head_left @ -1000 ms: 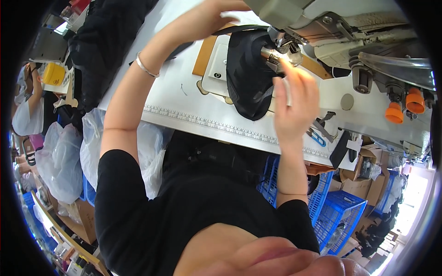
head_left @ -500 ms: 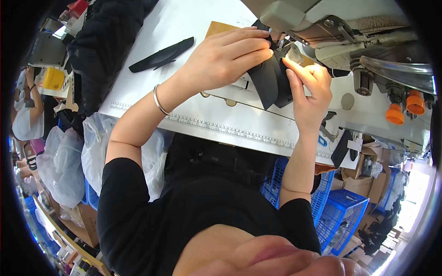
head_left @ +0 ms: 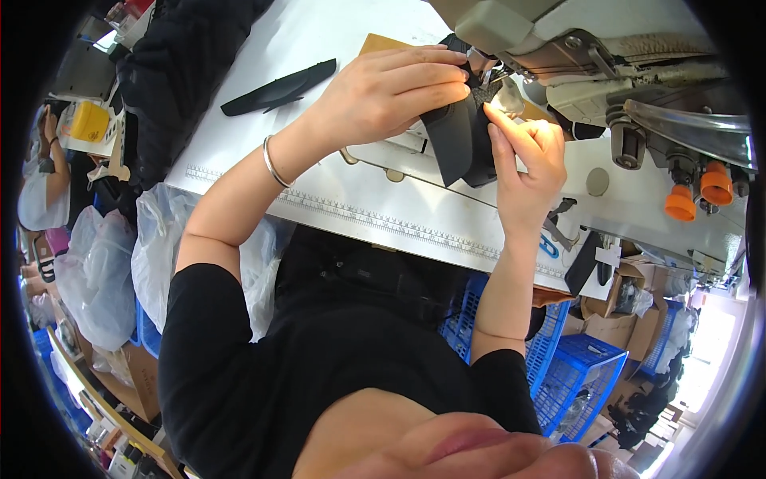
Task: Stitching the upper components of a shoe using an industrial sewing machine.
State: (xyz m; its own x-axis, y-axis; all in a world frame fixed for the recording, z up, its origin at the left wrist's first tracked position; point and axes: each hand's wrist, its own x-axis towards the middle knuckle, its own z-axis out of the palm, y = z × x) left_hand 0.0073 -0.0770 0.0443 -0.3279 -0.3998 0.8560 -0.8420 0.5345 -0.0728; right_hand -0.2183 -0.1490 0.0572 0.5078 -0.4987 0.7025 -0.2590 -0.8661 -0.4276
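A black shoe-upper-like piece (head_left: 450, 149) lies under the head of a sewing machine (head_left: 488, 30), its loose flaps hanging toward me. My left hand (head_left: 399, 89) rests on its left side, fingers stretched out flat, fingertips beside the lit needle area; its thumb is hidden. At the right edge of the piece, my right hand (head_left: 533, 160) is closed in a pinch, index fingertip close to the needle area. The fingertips partly cover the spot where the presser foot meets the material. Another black cut piece (head_left: 279, 88) lies on the white table, left of my left hand.
A printed ruler strip (head_left: 383, 225) runs along the near edge of the table. A dark heap of material (head_left: 179, 88) sits at the left. White plastic bags (head_left: 96, 275) and blue crates (head_left: 578, 383) stand below. Orange knobs (head_left: 680, 203) project at the right. A co-worker's arm (head_left: 56, 176) shows far left.
The black piece has shifted slightly at the needle, its flaps hanging a little farther left. My right hand has moved slightly left with it. My left hand stays nearly in place.
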